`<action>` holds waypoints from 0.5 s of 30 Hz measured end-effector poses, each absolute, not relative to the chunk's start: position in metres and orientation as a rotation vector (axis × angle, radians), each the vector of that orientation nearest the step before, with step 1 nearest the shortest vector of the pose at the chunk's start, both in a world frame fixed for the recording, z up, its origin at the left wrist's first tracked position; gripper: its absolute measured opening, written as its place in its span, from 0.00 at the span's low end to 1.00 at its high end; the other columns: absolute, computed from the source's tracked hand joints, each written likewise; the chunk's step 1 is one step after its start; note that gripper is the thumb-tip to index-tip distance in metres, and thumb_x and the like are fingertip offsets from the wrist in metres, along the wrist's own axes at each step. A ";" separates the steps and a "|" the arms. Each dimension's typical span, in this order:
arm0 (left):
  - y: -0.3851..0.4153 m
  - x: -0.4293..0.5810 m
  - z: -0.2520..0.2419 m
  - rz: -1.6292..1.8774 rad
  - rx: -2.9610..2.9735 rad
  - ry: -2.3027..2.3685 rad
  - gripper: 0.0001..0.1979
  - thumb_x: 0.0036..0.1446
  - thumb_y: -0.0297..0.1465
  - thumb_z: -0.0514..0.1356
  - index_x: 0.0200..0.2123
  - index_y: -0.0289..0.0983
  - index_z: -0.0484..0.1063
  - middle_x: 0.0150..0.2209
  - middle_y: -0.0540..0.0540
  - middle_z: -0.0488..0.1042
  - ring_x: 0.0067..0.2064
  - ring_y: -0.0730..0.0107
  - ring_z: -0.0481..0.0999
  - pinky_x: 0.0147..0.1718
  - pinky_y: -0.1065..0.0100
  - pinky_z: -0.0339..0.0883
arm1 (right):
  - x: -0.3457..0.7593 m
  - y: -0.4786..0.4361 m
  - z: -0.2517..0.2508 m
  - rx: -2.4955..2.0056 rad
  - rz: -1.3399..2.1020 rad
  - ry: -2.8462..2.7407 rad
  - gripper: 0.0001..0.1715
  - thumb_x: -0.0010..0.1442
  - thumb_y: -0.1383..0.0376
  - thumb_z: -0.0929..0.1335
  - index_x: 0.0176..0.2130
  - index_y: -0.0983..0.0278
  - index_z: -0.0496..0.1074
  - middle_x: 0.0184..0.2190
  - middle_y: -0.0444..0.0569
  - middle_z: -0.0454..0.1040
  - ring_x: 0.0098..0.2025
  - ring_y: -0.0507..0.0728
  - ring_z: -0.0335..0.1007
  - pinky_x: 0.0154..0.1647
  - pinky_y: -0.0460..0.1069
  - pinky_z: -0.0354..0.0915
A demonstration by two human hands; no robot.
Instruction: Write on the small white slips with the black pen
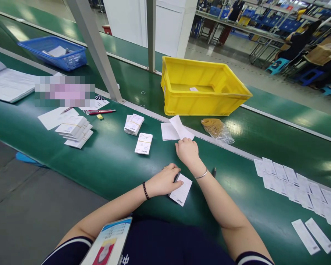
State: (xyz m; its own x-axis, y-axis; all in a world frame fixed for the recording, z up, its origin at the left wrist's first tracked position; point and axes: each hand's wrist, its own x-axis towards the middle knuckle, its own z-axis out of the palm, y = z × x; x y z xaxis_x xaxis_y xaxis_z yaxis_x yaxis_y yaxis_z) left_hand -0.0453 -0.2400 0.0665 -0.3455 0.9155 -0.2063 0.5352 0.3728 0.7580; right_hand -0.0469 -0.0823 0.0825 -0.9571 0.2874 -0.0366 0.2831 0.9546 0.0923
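Card [182, 191] held by left hand [168, 180], right hand [187, 151] bunched on paper slips [179, 127], grip unclear! Slip-picking, seemingly; next needs one clean lift.

I count two hands, one left hand [165, 181] and one right hand [188, 151]. There is one bin [206, 101], one basket [68, 64], one bag [222, 133] and one red pen [102, 111]. Near the middle stand two packs [143, 143]; farther left is a pile [71, 126] of at least three more. There are two separate strips [305, 236]. The slips [280, 171] in rows overlap, so I cannot count them exactly.
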 end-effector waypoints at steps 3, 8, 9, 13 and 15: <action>-0.244 -0.047 0.062 0.857 1.288 2.135 0.20 0.61 0.36 0.57 0.55 0.35 0.66 0.56 0.38 0.66 0.57 0.53 0.69 0.58 0.53 0.65 | -0.050 -0.089 0.088 0.461 0.083 3.033 0.22 0.70 0.61 0.56 0.44 0.69 0.74 0.40 0.61 0.76 0.46 0.64 0.73 0.42 0.55 0.65; -0.251 -0.057 0.051 0.887 1.348 2.372 0.18 0.61 0.31 0.56 0.55 0.37 0.66 0.56 0.38 0.67 0.58 0.52 0.67 0.58 0.49 0.64 | -0.046 -0.093 0.093 0.421 -0.144 3.037 0.21 0.68 0.59 0.61 0.57 0.63 0.66 0.44 0.55 0.77 0.44 0.61 0.74 0.40 0.52 0.66; -0.252 -0.059 0.049 0.885 1.361 2.403 0.17 0.61 0.31 0.56 0.54 0.37 0.67 0.56 0.38 0.67 0.58 0.52 0.68 0.58 0.48 0.65 | -0.042 -0.091 0.094 0.428 -0.152 3.045 0.21 0.67 0.59 0.61 0.57 0.63 0.66 0.46 0.56 0.77 0.47 0.62 0.73 0.42 0.52 0.67; -0.251 -0.064 0.046 0.874 1.459 2.435 0.16 0.61 0.31 0.56 0.53 0.37 0.68 0.57 0.38 0.67 0.58 0.51 0.68 0.57 0.47 0.66 | -0.008 -0.078 0.098 0.482 -0.200 3.048 0.20 0.67 0.60 0.62 0.54 0.65 0.70 0.50 0.58 0.75 0.52 0.63 0.70 0.50 0.54 0.66; -0.246 -0.067 0.048 0.864 1.524 2.410 0.16 0.62 0.31 0.56 0.53 0.37 0.68 0.57 0.37 0.66 0.59 0.50 0.67 0.56 0.46 0.66 | 0.018 -0.069 0.096 0.547 -0.252 3.067 0.19 0.67 0.60 0.62 0.53 0.65 0.70 0.49 0.57 0.75 0.51 0.63 0.70 0.50 0.54 0.66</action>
